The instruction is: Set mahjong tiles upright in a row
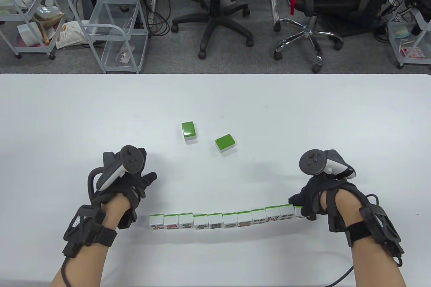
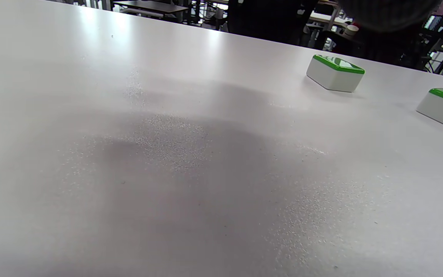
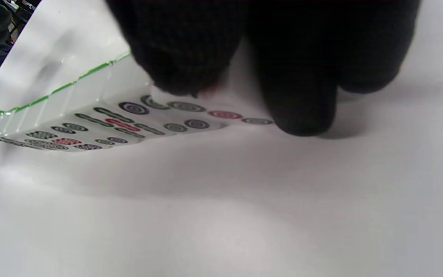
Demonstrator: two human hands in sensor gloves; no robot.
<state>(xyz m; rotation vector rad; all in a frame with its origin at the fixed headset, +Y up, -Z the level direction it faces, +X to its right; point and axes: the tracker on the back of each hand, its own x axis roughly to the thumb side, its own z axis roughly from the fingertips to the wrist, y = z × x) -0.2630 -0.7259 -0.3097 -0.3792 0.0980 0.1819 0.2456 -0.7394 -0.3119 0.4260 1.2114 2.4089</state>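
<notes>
From above, the right hand (image 1: 315, 199) pinches the end tile (image 1: 298, 211) of a standing row (image 1: 222, 220) of eleven, while the left hand (image 1: 129, 182) rests spread beside the row's other end. The left wrist view shows only two flat green-backed tiles (image 2: 335, 73) apart on the table (image 2: 167, 154). In the right wrist view, fingertips (image 3: 302, 111) press the nearest tile's face.

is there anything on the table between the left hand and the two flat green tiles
Nothing visible. The left hand rests at the left end of the row of upright tiles; bare table lies between it and the two green-backed tiles further in.
</notes>
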